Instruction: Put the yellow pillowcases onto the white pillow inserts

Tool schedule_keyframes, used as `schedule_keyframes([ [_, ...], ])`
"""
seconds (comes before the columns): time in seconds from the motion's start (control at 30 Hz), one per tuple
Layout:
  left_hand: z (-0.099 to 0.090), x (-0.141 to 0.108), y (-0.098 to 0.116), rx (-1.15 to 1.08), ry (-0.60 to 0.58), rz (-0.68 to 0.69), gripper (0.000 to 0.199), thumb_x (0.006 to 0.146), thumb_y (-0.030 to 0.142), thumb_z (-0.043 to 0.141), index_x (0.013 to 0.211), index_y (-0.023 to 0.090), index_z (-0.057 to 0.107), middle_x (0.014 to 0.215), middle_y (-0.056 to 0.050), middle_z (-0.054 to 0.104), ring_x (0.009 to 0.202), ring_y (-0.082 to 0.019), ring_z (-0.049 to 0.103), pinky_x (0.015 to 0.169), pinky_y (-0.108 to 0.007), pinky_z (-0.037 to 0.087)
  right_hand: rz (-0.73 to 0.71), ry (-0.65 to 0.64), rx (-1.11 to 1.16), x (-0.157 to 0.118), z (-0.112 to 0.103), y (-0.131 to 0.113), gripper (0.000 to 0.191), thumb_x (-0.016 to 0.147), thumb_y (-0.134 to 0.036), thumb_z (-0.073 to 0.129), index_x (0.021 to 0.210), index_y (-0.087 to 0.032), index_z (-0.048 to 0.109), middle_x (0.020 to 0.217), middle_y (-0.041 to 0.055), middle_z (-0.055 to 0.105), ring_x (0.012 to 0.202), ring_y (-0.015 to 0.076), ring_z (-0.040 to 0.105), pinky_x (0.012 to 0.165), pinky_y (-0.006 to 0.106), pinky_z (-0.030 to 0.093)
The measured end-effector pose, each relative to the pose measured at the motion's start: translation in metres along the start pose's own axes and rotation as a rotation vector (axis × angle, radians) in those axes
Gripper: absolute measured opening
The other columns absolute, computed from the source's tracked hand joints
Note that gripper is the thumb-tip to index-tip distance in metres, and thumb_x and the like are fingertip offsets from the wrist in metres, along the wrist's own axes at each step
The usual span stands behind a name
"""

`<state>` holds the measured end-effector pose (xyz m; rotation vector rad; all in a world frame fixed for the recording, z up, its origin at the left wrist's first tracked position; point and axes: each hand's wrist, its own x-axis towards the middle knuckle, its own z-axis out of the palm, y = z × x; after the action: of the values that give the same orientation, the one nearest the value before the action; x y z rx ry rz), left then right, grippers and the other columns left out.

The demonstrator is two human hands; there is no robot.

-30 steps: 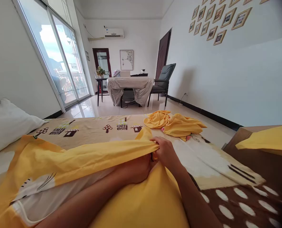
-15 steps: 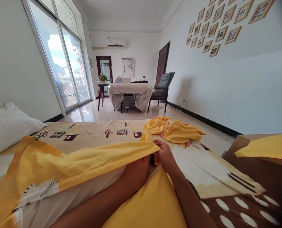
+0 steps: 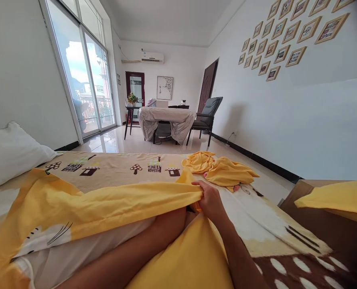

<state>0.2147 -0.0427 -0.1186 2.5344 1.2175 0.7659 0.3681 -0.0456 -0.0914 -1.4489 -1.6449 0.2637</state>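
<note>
A yellow fabric cover with a cat-face print stretches across the bed in front of me, its paler lining showing beneath. My right hand is closed on the cover's edge, thumb and fingers pinching the cloth. Under that edge reaches my left hand; its fingers are hidden by the cover. Between my forearms lies another smooth yellow stretch of fabric. Just beyond my right hand, a crumpled heap of yellow cloth rests on the bed.
A patterned blanket covers the bed, with a white pillow at the left. On the right, yellow cloth lies over a brown box-like object. Farther off stand a covered table and a black chair.
My left hand has slipped further under the cover's edge, so less of it shows. My right hand keeps its grip on the edge. The view has shifted slightly.
</note>
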Motion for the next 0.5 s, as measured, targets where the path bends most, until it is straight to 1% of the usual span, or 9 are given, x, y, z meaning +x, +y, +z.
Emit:
schedule_keyframes([
  [0.07,-0.003,-0.001,0.003,0.044,0.010,-0.089,0.044,0.092,0.027,0.038,0.136,0.019,0.042,0.143,-0.012,0.044,0.133,-0.030,0.038,0.112,-0.054,0.027,-0.041,0.026,-0.098,-0.001,0.001,-0.003,0.024,0.065,-0.020,0.047,0.081,-0.017,0.064,0.078,0.0068,0.065,0.075,0.0216,0.059,0.068,0.030,0.043],
  [0.1,-0.005,-0.001,0.005,0.071,0.002,-0.108,0.046,0.091,0.026,0.041,0.136,0.019,0.042,0.144,-0.012,0.043,0.134,-0.031,0.037,0.113,-0.053,0.026,-0.062,0.045,-0.123,-0.001,0.001,-0.003,0.022,0.066,-0.020,0.046,0.078,-0.017,0.063,0.076,0.0068,0.063,0.073,0.0212,0.058,0.067,0.030,0.042],
  [0.17,-0.008,-0.002,0.008,0.107,-0.021,-0.098,0.051,0.088,0.022,0.043,0.139,0.015,0.040,0.146,-0.013,0.040,0.136,-0.033,0.033,0.113,-0.054,0.023,-0.102,0.116,-0.133,0.000,0.002,-0.004,0.022,0.067,-0.019,0.045,0.078,-0.016,0.063,0.080,0.0078,0.060,0.078,0.0212,0.056,0.071,0.031,0.043],
  [0.23,-0.011,-0.002,0.008,0.089,-0.024,-0.052,0.053,0.086,0.021,0.045,0.138,0.016,0.041,0.146,-0.012,0.040,0.135,-0.032,0.034,0.114,-0.053,0.024,-0.124,0.161,-0.089,0.002,0.003,-0.003,0.023,0.066,-0.020,0.046,0.079,-0.017,0.064,0.085,0.0085,0.060,0.082,0.0213,0.056,0.074,0.031,0.044],
  [0.27,-0.012,-0.003,0.006,0.058,-0.018,-0.015,0.051,0.085,0.021,0.047,0.136,0.019,0.044,0.144,-0.010,0.043,0.133,-0.031,0.037,0.113,-0.051,0.026,-0.114,0.156,-0.050,0.002,0.003,-0.003,0.023,0.065,-0.020,0.047,0.080,-0.017,0.063,0.086,0.0079,0.060,0.082,0.0210,0.056,0.074,0.030,0.044],
  [0.37,-0.016,-0.004,0.002,-0.052,-0.022,0.109,0.036,0.084,0.025,0.050,0.119,0.026,0.057,0.131,-0.004,0.056,0.120,-0.026,0.051,0.106,-0.044,0.038,-0.011,0.084,0.077,0.002,0.004,-0.003,0.023,0.064,-0.021,0.047,0.082,-0.019,0.061,0.078,0.0036,0.064,0.073,0.0190,0.057,0.066,0.027,0.043],
  [0.43,-0.020,-0.004,0.000,-0.101,-0.052,0.145,0.029,0.086,0.028,0.049,0.112,0.025,0.060,0.121,-0.003,0.062,0.111,-0.023,0.056,0.101,-0.040,0.043,0.048,0.069,0.121,0.001,0.006,-0.003,0.021,0.064,-0.023,0.048,0.081,-0.019,0.060,0.073,0.0017,0.064,0.070,0.0186,0.056,0.062,0.026,0.042],
  [0.5,-0.022,-0.003,-0.002,-0.134,-0.105,0.160,0.031,0.089,0.030,0.045,0.115,0.023,0.059,0.120,-0.004,0.063,0.110,-0.022,0.057,0.101,-0.037,0.044,0.059,0.073,0.141,0.001,0.008,-0.002,0.019,0.063,-0.025,0.050,0.080,-0.019,0.058,0.070,0.0007,0.063,0.069,0.0186,0.056,0.061,0.026,0.041],
])
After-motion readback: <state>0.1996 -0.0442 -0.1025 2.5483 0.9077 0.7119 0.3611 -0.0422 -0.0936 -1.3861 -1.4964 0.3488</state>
